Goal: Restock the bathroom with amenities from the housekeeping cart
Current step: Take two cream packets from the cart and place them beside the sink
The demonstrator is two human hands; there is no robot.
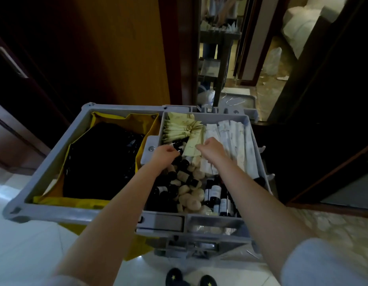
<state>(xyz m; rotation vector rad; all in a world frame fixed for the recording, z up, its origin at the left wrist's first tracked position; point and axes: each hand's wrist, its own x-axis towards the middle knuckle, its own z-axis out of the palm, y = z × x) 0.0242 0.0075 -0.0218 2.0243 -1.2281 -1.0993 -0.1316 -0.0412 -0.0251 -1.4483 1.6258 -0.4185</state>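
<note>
Dark slippers, nearest, on pale tile. Grey housekeeping cart: the near tray section holds small dark bottles and round wrapped soaps.

Left hand: fingers curled down among the bottles; grip cannot be told.

Right hand: fingers curled at a cream sachet; hold unclear.

Far tray section: cream packets, white sachets. Left bay: black-lined yellow bag.

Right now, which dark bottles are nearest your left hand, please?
The small bottles left of the round soaps; the taller labelled bottles stand farther right.
</note>
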